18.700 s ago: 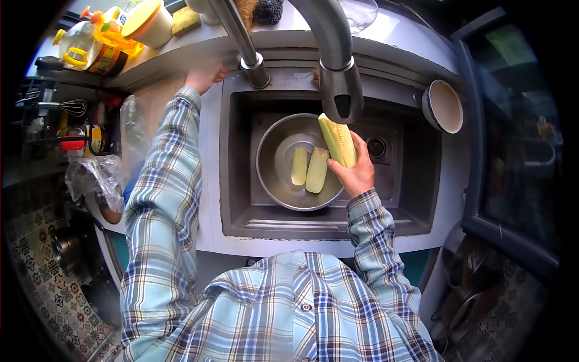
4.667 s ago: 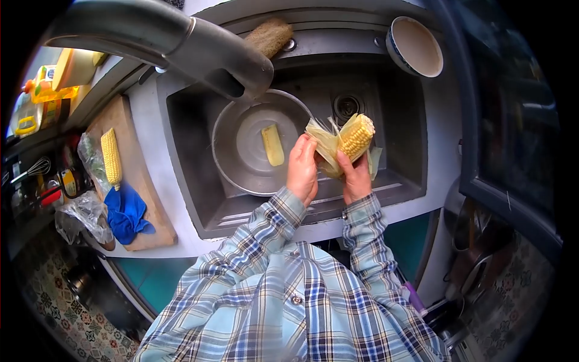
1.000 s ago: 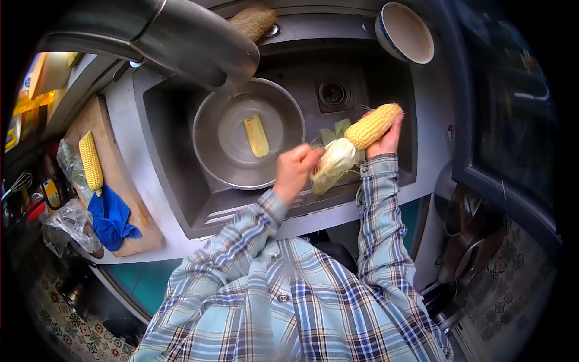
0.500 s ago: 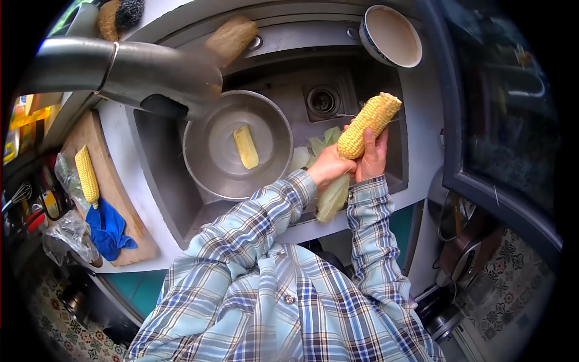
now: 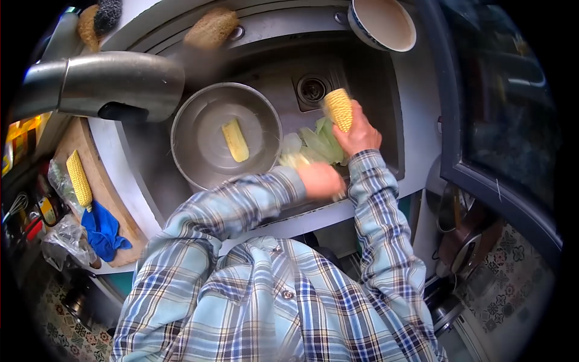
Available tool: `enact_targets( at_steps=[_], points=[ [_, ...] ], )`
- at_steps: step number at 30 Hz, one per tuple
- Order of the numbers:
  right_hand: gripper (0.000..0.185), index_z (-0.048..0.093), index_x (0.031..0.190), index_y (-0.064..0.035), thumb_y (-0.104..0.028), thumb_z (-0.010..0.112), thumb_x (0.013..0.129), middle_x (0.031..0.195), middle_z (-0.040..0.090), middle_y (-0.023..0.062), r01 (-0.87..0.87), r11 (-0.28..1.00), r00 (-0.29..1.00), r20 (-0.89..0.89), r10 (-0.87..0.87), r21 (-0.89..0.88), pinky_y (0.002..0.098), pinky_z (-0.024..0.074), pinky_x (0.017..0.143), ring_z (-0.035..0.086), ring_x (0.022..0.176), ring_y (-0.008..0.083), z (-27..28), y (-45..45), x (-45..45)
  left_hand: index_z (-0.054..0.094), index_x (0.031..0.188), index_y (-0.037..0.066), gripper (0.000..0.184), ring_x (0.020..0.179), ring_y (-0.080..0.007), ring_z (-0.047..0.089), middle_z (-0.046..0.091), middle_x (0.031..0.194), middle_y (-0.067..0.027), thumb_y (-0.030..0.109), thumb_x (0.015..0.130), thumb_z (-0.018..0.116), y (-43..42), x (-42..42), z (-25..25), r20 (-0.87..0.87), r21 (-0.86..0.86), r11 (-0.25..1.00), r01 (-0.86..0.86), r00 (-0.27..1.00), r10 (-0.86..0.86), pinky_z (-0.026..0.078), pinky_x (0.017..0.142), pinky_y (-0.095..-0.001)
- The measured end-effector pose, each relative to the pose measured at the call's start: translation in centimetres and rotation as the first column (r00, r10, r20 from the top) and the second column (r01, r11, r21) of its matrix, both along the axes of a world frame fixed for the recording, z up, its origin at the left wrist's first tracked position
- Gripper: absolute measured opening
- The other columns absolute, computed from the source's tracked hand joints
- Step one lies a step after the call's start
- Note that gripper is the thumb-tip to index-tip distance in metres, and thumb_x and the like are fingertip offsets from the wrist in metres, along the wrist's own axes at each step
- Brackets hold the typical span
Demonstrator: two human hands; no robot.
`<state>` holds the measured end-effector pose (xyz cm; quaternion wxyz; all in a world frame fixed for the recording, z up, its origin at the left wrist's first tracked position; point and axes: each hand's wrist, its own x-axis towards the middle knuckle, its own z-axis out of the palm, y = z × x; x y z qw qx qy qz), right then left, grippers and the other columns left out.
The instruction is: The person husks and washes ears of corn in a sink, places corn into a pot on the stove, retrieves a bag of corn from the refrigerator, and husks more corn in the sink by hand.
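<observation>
My right hand [image 5: 360, 130] is wrapped round a peeled corn cob [image 5: 339, 110] above the right part of the sink. Lower and to the left, my left hand [image 5: 322, 181] is blurred by motion, and whether it holds anything cannot be made out. Green husks [image 5: 321, 142] lie in the sink just beyond it, with paler husk beside them. A metal bowl [image 5: 189, 155] stands in the left part of the sink, and a short yellow-green piece of corn [image 5: 235, 140] rests inside it.
On a wooden board [image 5: 113, 199] at the left lie another peeled cob [image 5: 79, 180] and a blue cloth [image 5: 104, 234]. The faucet [image 5: 123, 86] reaches in from the left. A loofah [image 5: 211, 28] and a bowl [image 5: 383, 24] sit behind the sink. A dark-framed window [image 5: 449, 145] stands at the right.
Both hands were together on the cob; now they are apart. My left hand has dropped lower, and the cob has moved left with my right hand. The husk hanging below the cob is off it.
</observation>
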<state>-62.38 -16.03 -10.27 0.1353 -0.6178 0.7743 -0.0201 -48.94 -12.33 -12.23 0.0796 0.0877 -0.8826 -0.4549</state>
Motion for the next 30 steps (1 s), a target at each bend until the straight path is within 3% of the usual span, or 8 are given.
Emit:
enact_targets(
  at_steps=[8,10,13,16,20,21,25,30],
  points=[
    [0.055,0.046,0.117,-0.0007,-0.048,0.043,0.088,0.102,0.058,0.0095,0.413,0.775,0.073,0.831,-0.551,0.478,0.0281,0.0443,0.079,0.056,0.09,0.016,-1.7,0.5,-5.9,0.039,0.12,0.0,0.071,0.111,-0.0333,0.042,0.043,0.117,-0.0212,0.028,0.063,0.071,-0.9,-1.3,-2.9,0.21,-0.046,0.938,-0.345,0.914,0.347,0.033,0.095,-0.0409],
    [0.053,0.043,0.122,-0.0014,-0.045,0.034,0.092,0.107,0.055,0.0095,0.451,0.833,0.249,0.851,-0.463,0.321,0.0274,0.0418,0.083,0.054,0.094,0.0151,-1.1,1.5,-5.0,0.035,0.126,0.003,0.072,0.11,-0.0303,0.044,0.043,0.118,-0.0188,0.035,0.07,0.068,-1.2,-1.4,-4.8,0.268,0.169,0.761,-0.627,0.772,0.576,0.031,0.097,-0.038],
    [0.05,0.04,0.127,-0.0071,-0.042,0.031,0.093,0.113,0.054,0.011,0.383,0.917,0.541,0.777,-0.323,0.115,0.0296,0.0407,0.086,0.053,0.102,0.0205,1.1,2.8,-1.6,0.04,0.12,0.005,0.059,0.105,-0.024,0.048,0.047,0.114,-0.014,0.039,0.078,0.063,-3.6,-1.5,-1.3,0.423,0.867,-0.492,-0.083,0.644,0.638,0.038,0.092,-0.0377],
    [0.04,0.043,0.126,-0.0174,-0.034,0.042,0.09,0.107,0.056,0.0143,0.145,0.985,0.895,0.437,-0.089,-0.096,0.0341,0.0442,0.082,0.056,0.096,0.0293,2.5,4.5,1.5,0.044,0.111,0.007,0.047,0.094,-0.0177,0.054,0.053,0.103,-0.0089,0.043,0.083,0.056,-4.3,-2.0,-0.3,0.297,0.906,-0.418,0.067,0.603,0.74,0.046,0.08,-0.0343],
    [0.037,0.054,0.116,-0.0147,-0.012,0.058,0.079,0.11,0.055,0.0111,0.172,0.979,0.804,0.558,-0.203,0.108,0.0362,0.0445,0.083,0.056,0.093,0.0286,0.3,5.1,-2.9,0.046,0.105,0.006,0.055,0.07,-0.0199,0.059,0.057,0.082,-0.0089,0.057,0.083,0.043,-4.4,-0.1,-1.0,0.461,0.816,-0.576,0.052,0.544,0.702,0.052,0.063,-0.033],
    [0.036,0.054,0.115,-0.0143,-0.013,0.059,0.079,0.115,0.052,0.012,-0.145,0.986,0.989,-0.03,0.148,0.077,0.0377,0.0412,0.087,0.051,0.1,0.031,0.6,5.4,-3.0,0.047,0.106,0.006,0.057,0.07,-0.0204,0.059,0.057,0.082,-0.0094,0.058,0.084,0.039,-4.2,0.5,-0.7,0.436,0.823,-0.563,0.07,0.557,0.707,0.052,0.063,-0.0335],
    [0.037,0.053,0.115,-0.0095,-0.02,0.059,0.079,0.116,0.05,0.0158,0.042,0.995,0.963,0.27,-0.016,-0.09,0.0381,0.0411,0.087,0.05,0.103,0.0322,2.0,4.8,-0.9,0.047,0.106,0.004,0.061,0.075,-0.0226,0.059,0.057,0.089,-0.012,0.058,0.087,0.025,-4.7,1.3,-0.1,0.33,0.882,-0.457,0.114,0.543,0.772,0.051,0.066,-0.0362],
    [0.046,0.043,0.118,-0.0017,-0.031,0.056,0.085,0.096,0.058,0.0108,0.221,0.845,-0.009,0.867,-0.498,0.487,0.0301,0.0529,0.069,0.06,0.082,0.0179,2.2,6.8,4.2,0.054,0.097,0.003,0.048,0.074,-0.0215,0.059,0.059,0.088,-0.0102,0.043,0.094,0.026,-4.5,0.3,-1.1,0.394,0.91,-0.414,-0.022,0.36,0.846,0.049,0.065,-0.0325]
  ],
)
